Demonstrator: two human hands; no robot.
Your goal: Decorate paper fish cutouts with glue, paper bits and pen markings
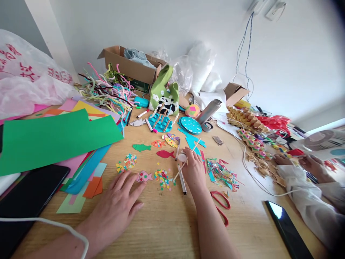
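The left hand (122,196) is lying loosely spread on the wooden table (161,230), touching a pink paper fish (144,176); the right hand (194,167) is pinching a thin stick (179,171) beside a small white pot (182,156); a cardboard box (129,68) is standing near the pale wall (161,23)

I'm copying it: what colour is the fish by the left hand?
The fish is pink; see the head view.

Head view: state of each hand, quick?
Left hand: open, spread, at the pink fish.
Right hand: closed, holding a thin stick; can't tell if it grips the white round item.
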